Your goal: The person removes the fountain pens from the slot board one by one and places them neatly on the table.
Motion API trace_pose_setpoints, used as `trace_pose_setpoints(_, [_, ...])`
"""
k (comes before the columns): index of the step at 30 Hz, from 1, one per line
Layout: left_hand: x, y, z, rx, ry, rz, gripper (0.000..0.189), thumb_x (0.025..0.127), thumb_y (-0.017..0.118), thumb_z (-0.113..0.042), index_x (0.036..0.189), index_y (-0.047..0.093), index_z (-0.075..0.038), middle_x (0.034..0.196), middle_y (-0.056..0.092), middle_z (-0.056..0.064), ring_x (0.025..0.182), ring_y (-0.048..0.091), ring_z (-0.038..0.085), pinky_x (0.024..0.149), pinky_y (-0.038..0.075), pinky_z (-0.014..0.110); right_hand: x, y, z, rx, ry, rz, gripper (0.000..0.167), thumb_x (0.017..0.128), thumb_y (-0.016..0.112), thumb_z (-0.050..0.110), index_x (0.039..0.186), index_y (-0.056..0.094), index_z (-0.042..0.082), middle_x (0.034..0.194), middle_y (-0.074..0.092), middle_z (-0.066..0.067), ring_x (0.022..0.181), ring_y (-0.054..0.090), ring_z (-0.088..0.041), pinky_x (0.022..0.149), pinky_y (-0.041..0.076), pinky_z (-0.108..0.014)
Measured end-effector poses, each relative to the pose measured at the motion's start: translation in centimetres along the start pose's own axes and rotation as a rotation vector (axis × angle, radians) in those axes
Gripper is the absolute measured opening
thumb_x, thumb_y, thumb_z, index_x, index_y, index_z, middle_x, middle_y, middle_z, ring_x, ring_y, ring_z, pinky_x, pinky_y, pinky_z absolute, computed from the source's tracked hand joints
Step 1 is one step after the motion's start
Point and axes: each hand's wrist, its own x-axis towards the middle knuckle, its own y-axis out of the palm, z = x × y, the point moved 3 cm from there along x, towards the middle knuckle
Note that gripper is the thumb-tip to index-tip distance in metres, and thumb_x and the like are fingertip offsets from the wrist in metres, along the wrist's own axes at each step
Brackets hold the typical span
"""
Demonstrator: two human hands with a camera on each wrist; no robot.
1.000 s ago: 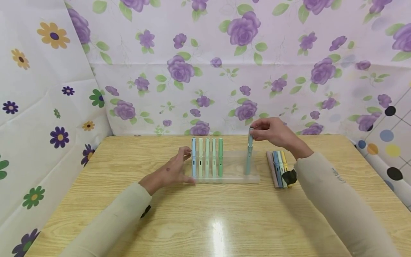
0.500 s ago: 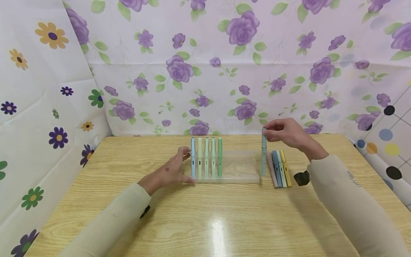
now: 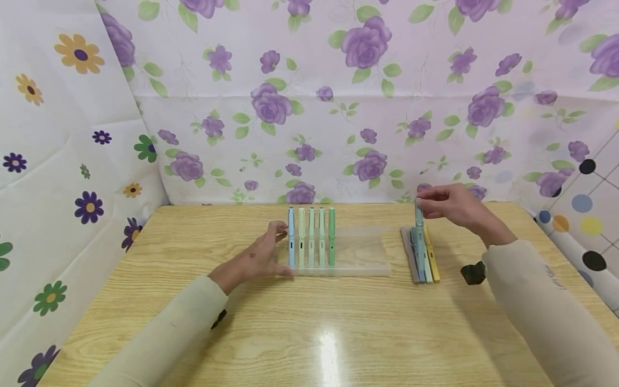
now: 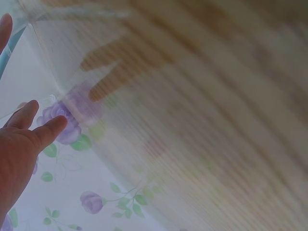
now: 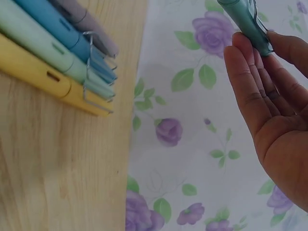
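Observation:
My left hand (image 3: 261, 255) holds the left end of a clear plastic pen stand (image 3: 358, 272), thumb at its front edge and fingers toward the back. Several capped pens stand upright in the stand's left half: a light blue pen (image 3: 292, 236), pale green ones and a darker green pen (image 3: 331, 236). Pinched by its cap end in my right hand (image 3: 454, 207) is a blue-green pen (image 3: 419, 228), upright and overlapping the pens lying on the table in the head view. The right wrist view shows its cap (image 5: 248, 24) between thumb and fingertips.
Right of the stand, a mauve pen (image 3: 409, 255), a blue one, a pale green one and a yellow pen (image 3: 432, 258) lie side by side on the wooden table (image 3: 290, 328). A flowered cloth (image 3: 217, 150) hangs behind the table.
My right hand has carried the blue-green pen rightward, from over the stand's right end to over the lying pens. The left hand has kept its place on the stand.

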Motion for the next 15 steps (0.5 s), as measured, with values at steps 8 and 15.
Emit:
trace_pose_setpoints(8, [0.1, 0.0, 0.1, 0.006, 0.039, -0.012, 0.097, 0.075, 0.089, -0.012, 0.141, 0.019, -0.006, 0.150, 0.030, 0.025, 0.144, 0.032, 0.040, 0.115, 0.031, 0.049, -0.4, -0.5, -2.1, 0.002, 0.032, -0.008, 0.059, 0.100, 0.062, 0.040, 0.139, 0.053, -0.004, 0.129, 0.061, -0.023, 0.102, 0.069, -0.027, 0.093, 0.055, -0.044])
trace_pose_setpoints(15, [0.0, 0.0, 0.1, 0.005, 0.029, -0.009, 0.097, 0.075, 0.089, -0.014, 0.142, 0.019, -0.006, 0.152, 0.030, 0.024, 0.145, 0.031, 0.038, 0.116, 0.030, 0.048, -0.4, -0.8, -4.1, 0.009, 0.031, 0.000, 0.055, 0.102, 0.060, 0.033, 0.138, 0.052, -0.007, 0.131, 0.058, -0.027, 0.099, 0.070, -0.023, 0.090, 0.057, -0.038])
